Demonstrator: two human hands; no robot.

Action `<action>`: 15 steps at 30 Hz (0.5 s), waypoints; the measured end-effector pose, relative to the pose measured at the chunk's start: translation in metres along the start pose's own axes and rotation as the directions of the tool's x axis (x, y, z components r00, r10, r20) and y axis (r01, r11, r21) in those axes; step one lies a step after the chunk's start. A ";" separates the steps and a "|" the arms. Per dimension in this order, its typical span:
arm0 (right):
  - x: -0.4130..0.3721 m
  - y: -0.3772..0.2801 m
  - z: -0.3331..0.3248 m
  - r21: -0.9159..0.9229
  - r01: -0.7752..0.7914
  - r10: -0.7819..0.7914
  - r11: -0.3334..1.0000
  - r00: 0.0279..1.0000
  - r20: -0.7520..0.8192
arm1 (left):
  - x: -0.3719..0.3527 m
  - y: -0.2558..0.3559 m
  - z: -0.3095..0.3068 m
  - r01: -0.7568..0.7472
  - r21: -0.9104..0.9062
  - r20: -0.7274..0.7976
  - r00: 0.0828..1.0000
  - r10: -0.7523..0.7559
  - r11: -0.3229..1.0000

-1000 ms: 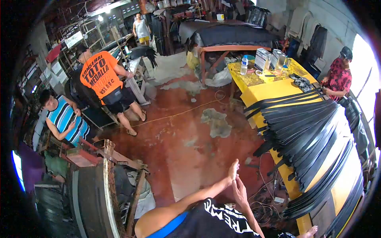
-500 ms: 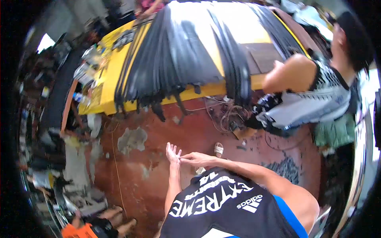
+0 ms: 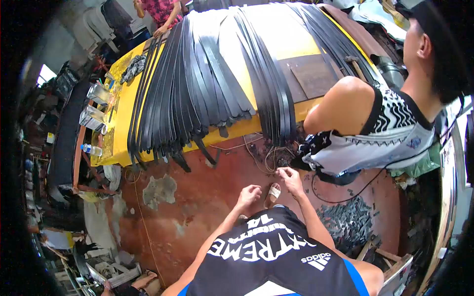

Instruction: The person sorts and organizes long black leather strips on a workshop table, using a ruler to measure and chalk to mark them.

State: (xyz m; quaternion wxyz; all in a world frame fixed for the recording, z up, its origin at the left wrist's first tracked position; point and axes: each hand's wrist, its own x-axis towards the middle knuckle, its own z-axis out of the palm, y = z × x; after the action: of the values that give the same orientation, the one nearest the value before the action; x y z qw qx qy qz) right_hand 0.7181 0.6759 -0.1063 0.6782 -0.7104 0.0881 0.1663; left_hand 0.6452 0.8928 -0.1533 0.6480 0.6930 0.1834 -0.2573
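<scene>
Fingertips of the right hand (image 3: 291,178) are pinched together. Whether anything thin sits between them is too small to make out. The left hand (image 3: 249,194), just beside it, is curled into a loose fist with nothing visible inside. Between the two hands a pale sandal (image 3: 272,194) lies on the red floor (image 3: 207,197), its heel end cut off by the dark shirt below.

Just beyond the right fingertips a tangle of cords (image 3: 270,157) lies on the floor under the edge of the yellow table (image 3: 291,42), and where each cord ends cannot be followed. Farther ahead of both hands, black strips (image 3: 197,84) lie in rows across the table, their ends hanging over the near edge.

To the right of the right hand a co-worker (image 3: 375,133) in a white patterned sleeveless top leans toward the table, their hands hidden behind their own arm and body. A heap of dark scraps (image 3: 348,219) lies on the floor near that person. Well away to the left of the left hand a small bottle (image 3: 88,149) stands at the table's end. At the far side of the table a person in a red shirt (image 3: 163,10) is cut off by the top edge.
</scene>
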 end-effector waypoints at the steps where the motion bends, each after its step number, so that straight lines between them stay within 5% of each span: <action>1: 0.019 -0.001 -0.005 0.011 0.002 -0.002 1.000 1.000 0.004 | 0.007 0.000 0.004 0.002 0.169 0.033 0.999 -0.008 0.986; 3: 0.048 -0.012 -0.012 0.039 0.060 -0.061 0.997 0.998 0.017 | 0.005 0.028 0.008 -0.003 0.314 0.076 0.997 -0.023 0.949; 5: 0.076 -0.016 -0.014 0.027 0.175 -0.175 0.984 0.984 -0.002 | 0.016 0.031 0.009 -0.182 0.573 0.179 0.979 0.095 0.799; 11: 0.134 -0.026 -0.009 -0.165 0.295 -0.331 0.941 0.902 -0.277 | 0.063 0.047 0.000 -0.182 0.562 0.049 0.981 0.187 0.807; 13: 0.136 -0.049 -0.008 -0.291 0.146 -0.262 0.945 0.872 -0.413 | 0.068 0.058 -0.001 -0.151 0.485 -0.004 0.985 0.175 0.861; 14: 0.136 -0.065 -0.009 -0.209 0.092 -0.173 0.974 0.894 -0.413 | 0.074 0.053 -0.003 -0.158 0.453 -0.017 0.983 0.185 0.877; 15: 0.157 -0.042 -0.009 -0.315 0.161 -0.306 0.935 0.816 -0.491 | 0.077 0.052 -0.003 -0.157 0.455 -0.011 0.983 0.182 0.876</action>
State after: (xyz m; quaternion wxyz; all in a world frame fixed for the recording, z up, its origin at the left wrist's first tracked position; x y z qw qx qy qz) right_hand 0.8804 0.6852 -0.1225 0.5434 -0.8161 0.1615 -0.1120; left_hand 0.7382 0.8852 -0.1570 0.4839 0.8446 0.0742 -0.2167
